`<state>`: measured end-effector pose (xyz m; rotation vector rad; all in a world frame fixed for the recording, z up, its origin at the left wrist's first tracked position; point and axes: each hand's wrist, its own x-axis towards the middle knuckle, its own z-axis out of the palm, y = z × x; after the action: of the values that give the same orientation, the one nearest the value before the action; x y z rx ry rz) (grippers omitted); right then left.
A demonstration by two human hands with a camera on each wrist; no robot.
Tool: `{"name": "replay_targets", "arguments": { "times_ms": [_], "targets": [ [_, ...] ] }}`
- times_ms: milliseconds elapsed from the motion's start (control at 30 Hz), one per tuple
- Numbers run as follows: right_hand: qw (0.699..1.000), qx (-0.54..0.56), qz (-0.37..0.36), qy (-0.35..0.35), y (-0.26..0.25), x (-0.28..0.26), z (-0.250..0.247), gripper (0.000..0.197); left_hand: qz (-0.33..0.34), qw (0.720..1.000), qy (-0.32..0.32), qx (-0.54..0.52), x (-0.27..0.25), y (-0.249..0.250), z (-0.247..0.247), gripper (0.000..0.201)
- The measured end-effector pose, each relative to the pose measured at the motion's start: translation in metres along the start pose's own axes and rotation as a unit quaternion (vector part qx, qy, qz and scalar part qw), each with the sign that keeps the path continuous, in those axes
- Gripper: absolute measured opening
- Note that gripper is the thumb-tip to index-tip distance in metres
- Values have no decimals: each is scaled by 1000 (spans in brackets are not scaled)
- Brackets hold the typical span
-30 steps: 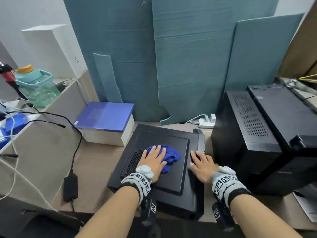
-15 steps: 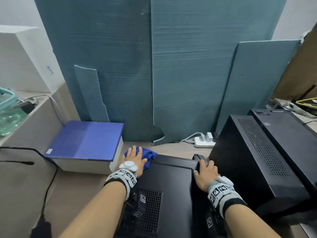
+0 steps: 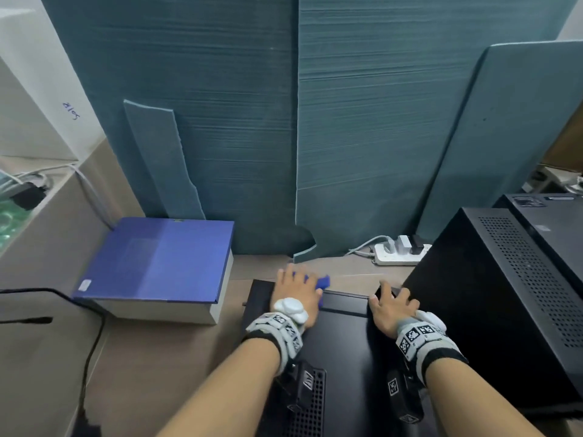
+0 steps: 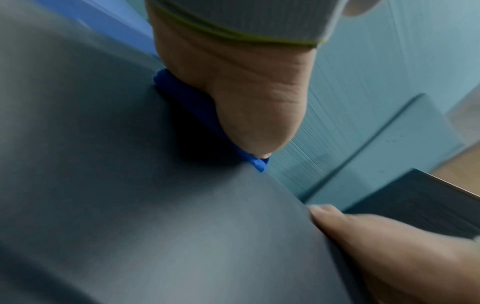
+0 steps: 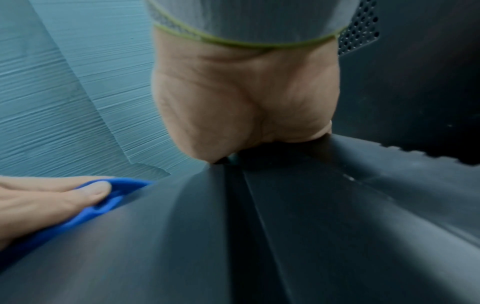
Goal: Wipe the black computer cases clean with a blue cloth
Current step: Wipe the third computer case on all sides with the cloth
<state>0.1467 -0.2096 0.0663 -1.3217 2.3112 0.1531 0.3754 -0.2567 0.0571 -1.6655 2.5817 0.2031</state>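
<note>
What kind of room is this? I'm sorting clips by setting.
Probably an office storeroom or computer workshop: black computer cases stand together, a power strip lies by foam boards, and a blue box sits nearby.

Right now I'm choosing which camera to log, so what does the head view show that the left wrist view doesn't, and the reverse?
Only the head view shows the blue box, the white power strip and both wristbands. Only the left wrist view shows the left palm's underside pressing the blue cloth from close up. Both show the left hand on the cloth, the right hand, and the flat black computer case.
</note>
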Motion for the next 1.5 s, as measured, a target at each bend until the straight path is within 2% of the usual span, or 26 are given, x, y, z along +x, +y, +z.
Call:
{"name": "replay_targets", "arguments": {
  "times_ms": [100, 200, 333, 500, 667, 733, 933, 1067, 1133, 1200, 1267, 1333, 1500],
  "targets": [
    [1000, 17, 10, -16, 1, 5, 1, 60, 57, 998, -25, -21, 7, 39, 3, 53],
    [998, 44, 23, -36, 2, 8, -3, 65, 58, 997, -36, -37, 9, 33, 3, 49],
    [994, 78, 41, -60, 2, 16, -9, 77, -30, 998, -37, -37, 4, -20, -2, 47],
    [992, 103, 42, -53, 1, 16, -11, 79, -139, 988, -34, -56, -25, -69, -17, 52],
    [991, 114, 61, -33, 1, 22, -7, 81, -294, 933, -73, -197, -35, -79, -23, 51],
    [989, 124, 74, -14, -4, 22, -7, 80, -315, 917, -75, -232, -34, -83, -25, 55],
    [978, 187, 85, 27, -8, 33, -9, 70, -316, 904, -79, -277, -35, -90, -27, 69],
    [966, 236, 101, 23, -10, 41, -18, 60, -329, 895, -59, -296, -34, -91, -23, 77],
    [958, 265, 104, 29, -8, 43, -21, 64, -332, 890, -51, -309, -34, -92, -21, 81],
    [949, 296, 100, 39, -12, 41, -23, 67, -344, 885, -45, -310, -37, -97, -23, 84],
    [943, 318, 78, 61, -17, 35, -34, 59, -363, 877, -24, -313, -42, -98, -30, 85],
    [931, 351, 42, 87, -24, 28, -52, 53, -381, 865, 13, -326, -50, -96, -45, 80],
    [882, 445, -54, 145, -38, -1, -105, 55, -416, 823, 142, -360, -69, -84, -92, 66]
  ]
}}
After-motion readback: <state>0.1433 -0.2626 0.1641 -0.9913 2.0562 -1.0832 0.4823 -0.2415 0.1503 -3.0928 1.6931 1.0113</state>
